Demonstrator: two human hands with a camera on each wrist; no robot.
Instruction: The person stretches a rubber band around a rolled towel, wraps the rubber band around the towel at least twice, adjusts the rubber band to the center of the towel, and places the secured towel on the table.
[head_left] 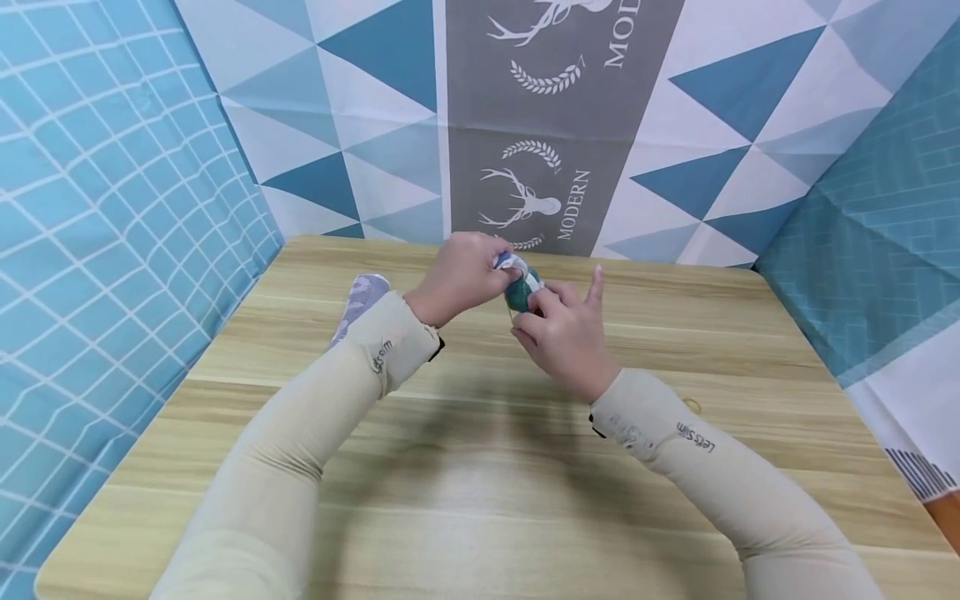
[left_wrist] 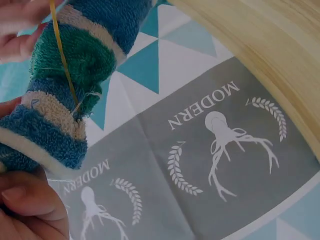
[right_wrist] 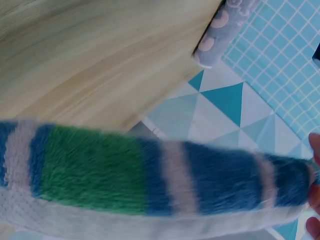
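A rolled terry towel [head_left: 519, 293] with blue, green and pale stripes is held up above the far part of the table. My left hand [head_left: 467, 275] grips one end of it. On the other side, my right hand [head_left: 566, 329] pinches the towel, its index finger pointing away. A thin yellow rubber band [left_wrist: 61, 50] stretches across the green stripe in the left wrist view; how far it goes round is hidden. In the right wrist view the towel [right_wrist: 95, 167] spans the lower part, blurred, with fingertips at the right edge.
A lavender patterned roll [head_left: 362, 302] lies on the wooden table [head_left: 480, 500], left of my left forearm and partly hidden by it. Another yellow rubber band [head_left: 692, 405] lies by my right forearm. Patterned cloth walls [head_left: 390, 125] stand behind and at both sides.
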